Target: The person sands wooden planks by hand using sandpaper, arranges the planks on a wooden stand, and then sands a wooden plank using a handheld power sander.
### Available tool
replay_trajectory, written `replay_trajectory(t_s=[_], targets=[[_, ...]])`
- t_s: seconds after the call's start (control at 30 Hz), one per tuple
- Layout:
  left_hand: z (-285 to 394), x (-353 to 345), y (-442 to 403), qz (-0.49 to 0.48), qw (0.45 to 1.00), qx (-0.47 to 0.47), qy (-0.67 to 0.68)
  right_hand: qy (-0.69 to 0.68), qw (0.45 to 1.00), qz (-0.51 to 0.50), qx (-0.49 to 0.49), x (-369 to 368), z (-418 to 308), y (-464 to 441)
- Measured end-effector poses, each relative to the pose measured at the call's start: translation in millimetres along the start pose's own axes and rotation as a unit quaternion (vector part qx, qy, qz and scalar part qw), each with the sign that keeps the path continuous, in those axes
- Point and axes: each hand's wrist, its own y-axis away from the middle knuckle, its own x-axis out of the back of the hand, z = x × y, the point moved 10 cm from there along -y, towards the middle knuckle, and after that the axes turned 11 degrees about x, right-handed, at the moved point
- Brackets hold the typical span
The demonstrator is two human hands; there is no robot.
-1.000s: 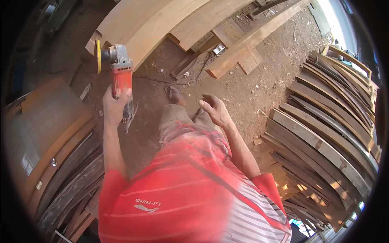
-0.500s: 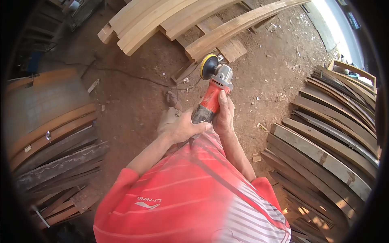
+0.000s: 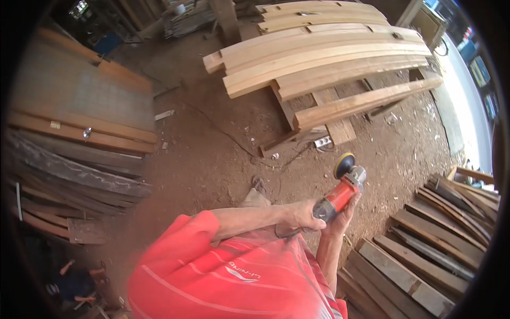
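A red angle grinder (image 3: pixel 340 195) with a black and yellow round pad (image 3: pixel 344 166) on its silver head is held in front of the red shirt. My left hand (image 3: pixel 304 215) is closed around the dark rear end of its body. On the other side, my right hand (image 3: pixel 342 217) grips the grinder's body, its thumb lying along the red casing. The pad points up, away from me, and touches nothing. A cord hangs near the rear of the grinder, partly hidden by my left hand and shirt.
Pale wooden beams (image 3: pixel 319 64) lie on supports ahead, with a single beam (image 3: pixel 366 103) nearer me. A white power strip (image 3: pixel 322 142) and cable rest on the dirt floor. Stacked boards (image 3: pixel 419 266) stand right; wooden panels (image 3: pixel 79 127) stand left. Another person (image 3: pixel 77 284) is at lower left.
The view has tilted up and turned, showing more of the beams and the person at lower left. Both hands still hold the grinder, which now appears lower and farther right.
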Motion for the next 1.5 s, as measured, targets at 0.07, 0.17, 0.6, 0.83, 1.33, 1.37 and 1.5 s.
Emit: replay_trajectory(t_s=[0.07,0.17,0.6,0.83,1.33,1.37,1.5], targets=[[3.7,9.0,1.8,0.033,0.999,-0.003,-0.01,0.036,0.998,-0.044,-0.023,-16.1,1.4,-11.0],[20.7,-10.5,4.3,-0.019,0.997,0.054,0.042,0.172,0.984,-0.052,-0.012,-12.6,-21.7,-13.0],[50.7,82.1,-26.0,0.052,0.962,-0.022,0.268,0.584,0.753,-0.303,-0.006,-112.7,26.2,-79.8],[65.9,115.1,-49.0,0.104,0.878,-0.169,0.435,0.627,0.692,-0.356,-0.037,-131.1,44.2,-110.4],[83.9,139.7,-121.2,0.179,0.871,-0.183,0.42,0.667,0.663,-0.334,-0.07,-132.5,33.2,-185.6],[87.4,144.3,-114.2,0.184,0.866,-0.205,0.417,0.667,0.657,-0.346,-0.061,-133.2,39.4,-185.2],[91.1,149.1,-94.2,0.187,0.859,-0.208,0.428,0.669,0.613,-0.419,-0.043,-150.9,50.7,-175.2]])
